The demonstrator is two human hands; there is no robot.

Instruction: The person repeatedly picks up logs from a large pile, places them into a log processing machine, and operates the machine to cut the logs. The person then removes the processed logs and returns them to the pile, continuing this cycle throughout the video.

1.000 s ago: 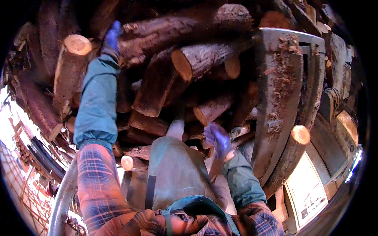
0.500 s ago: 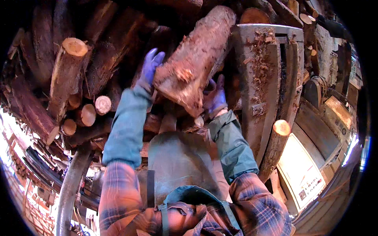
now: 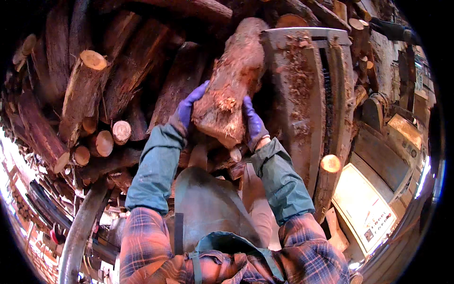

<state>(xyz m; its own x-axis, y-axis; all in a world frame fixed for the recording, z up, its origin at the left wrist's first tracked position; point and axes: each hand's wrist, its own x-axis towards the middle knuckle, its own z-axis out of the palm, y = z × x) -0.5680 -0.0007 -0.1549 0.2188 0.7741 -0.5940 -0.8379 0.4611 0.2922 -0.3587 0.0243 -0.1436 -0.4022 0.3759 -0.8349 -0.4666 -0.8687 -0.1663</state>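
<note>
A thick, rough-barked log [image 3: 231, 78] with a pale, splintered knot is in front of me, its near end toward my body. My left hand [image 3: 190, 105], in a purple glove, presses against the log's left side near that end. On the opposite side my right hand [image 3: 254, 122], gloved alike, grips it with the fingers stretched along the bark. Between them the two hands hold the log. Its far end lies near the upper left corner of a slotted bench; I cannot tell whether they touch.
The bench [image 3: 302, 113], littered with bark chips, has a long dark slot. Stacked logs [image 3: 142, 61] fill the left and back. A cut log [image 3: 326, 184] leans by the bench. A pale panel with controls [image 3: 364, 208] is at right, a grey pipe [image 3: 78, 236] at lower left.
The log's far end has swung left and come nearer, away from the bench. My right hand has risen along its right side, while my left hand stays on the left side, slightly lower.
</note>
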